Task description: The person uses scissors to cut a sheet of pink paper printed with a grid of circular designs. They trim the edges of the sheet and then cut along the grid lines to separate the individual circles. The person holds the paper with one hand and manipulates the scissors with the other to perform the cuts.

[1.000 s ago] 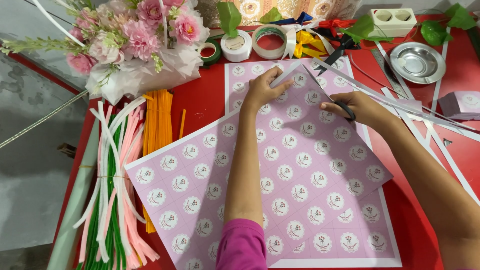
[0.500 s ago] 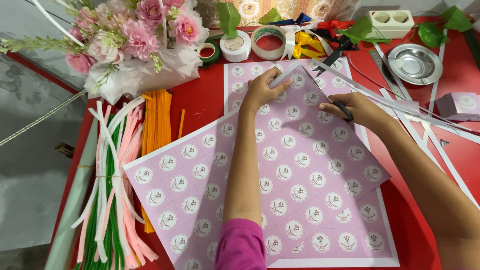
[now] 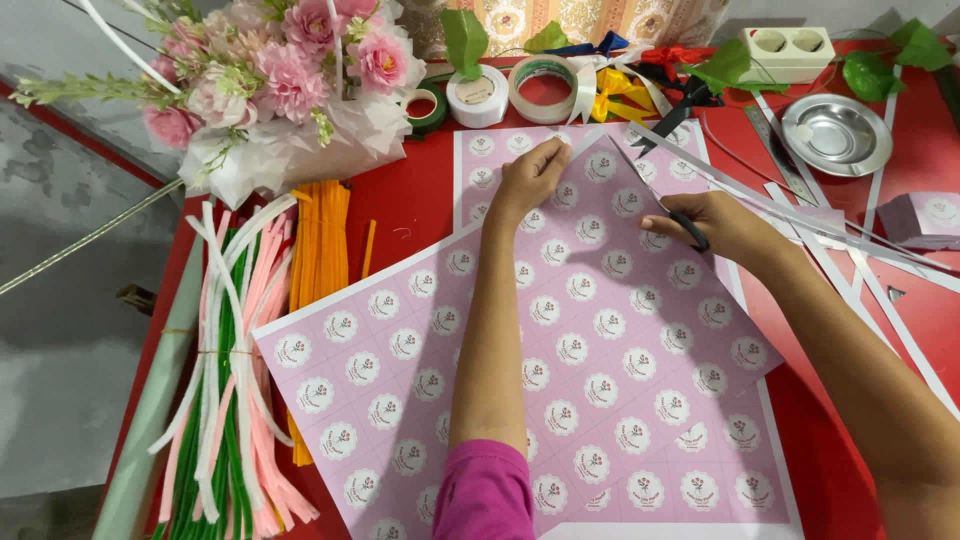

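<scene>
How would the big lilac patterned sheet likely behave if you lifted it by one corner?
The lilac sheet would probably flop and bend: it looks thin and lies flat, with the left hand pressing it near its top corner. It is likely light, so a push might slide it over the red table. The right hand's scissors suggest it cuts and tears easily.

Pink flower bouquet [image 3: 280, 75] at upper left; tape rolls [image 3: 510, 92] beside it; steel dish [image 3: 836, 133]; pipe cleaners [image 3: 235, 380].

I counted two pink patterned paper sheets [image 3: 560, 360], three tape rolls [image 3: 543, 88], one round metal dish [image 3: 836, 133], one pink flower bouquet [image 3: 285, 85], one white two-hole holder [image 3: 788, 52], one pair of scissors [image 3: 668, 112], and two hands [image 3: 528, 178].
</scene>
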